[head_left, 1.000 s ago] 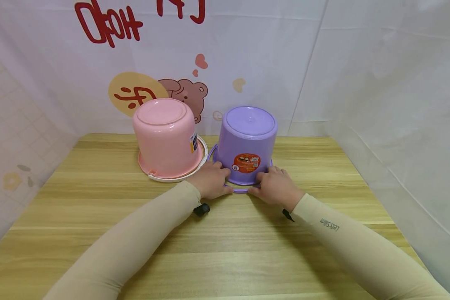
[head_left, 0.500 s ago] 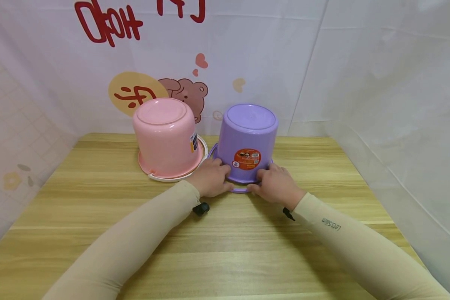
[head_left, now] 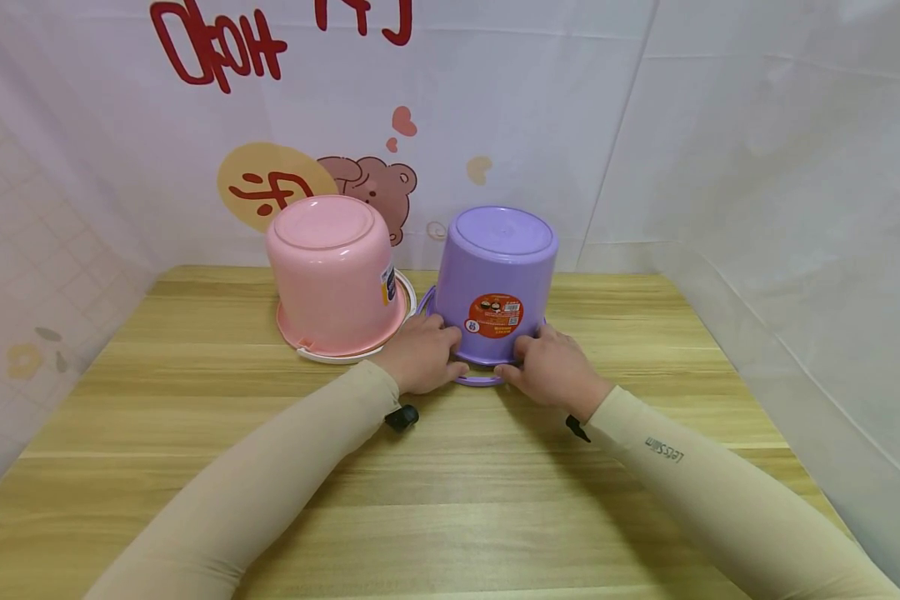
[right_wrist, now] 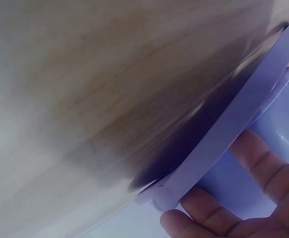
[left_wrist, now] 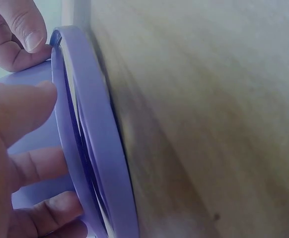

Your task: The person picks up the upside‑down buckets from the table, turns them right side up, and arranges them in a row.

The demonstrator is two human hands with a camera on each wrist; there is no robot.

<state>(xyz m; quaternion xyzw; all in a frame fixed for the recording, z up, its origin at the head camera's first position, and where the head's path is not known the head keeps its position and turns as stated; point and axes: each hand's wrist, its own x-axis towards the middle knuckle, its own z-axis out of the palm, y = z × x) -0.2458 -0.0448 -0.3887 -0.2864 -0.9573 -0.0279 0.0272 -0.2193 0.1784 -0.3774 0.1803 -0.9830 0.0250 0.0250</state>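
Observation:
A purple bucket (head_left: 498, 271) stands upside down on the table, a red label on its front. Its purple handle (head_left: 478, 381) lies around the rim at the front. My left hand (head_left: 422, 357) rests on the bucket's lower left side, thumb towards the handle. Against the lower right side lies my right hand (head_left: 553, 367), its thumb tip by the handle's front. In the left wrist view, fingers (left_wrist: 40, 166) touch the wall beside the rim. The right wrist view has fairly straight fingers (right_wrist: 258, 158) against the wall. The bucket's far side is hidden.
A pink bucket (head_left: 333, 283) with a white handle (head_left: 330, 359) stands upside down to the left, close to my left hand. The wood-grain table (head_left: 450, 517) ends at a printed white cloth (head_left: 540, 108) behind and at the sides.
The purple bucket has shifted slightly up and away in the head view, and its label sits a little higher. Both hands have stayed almost in place on it.

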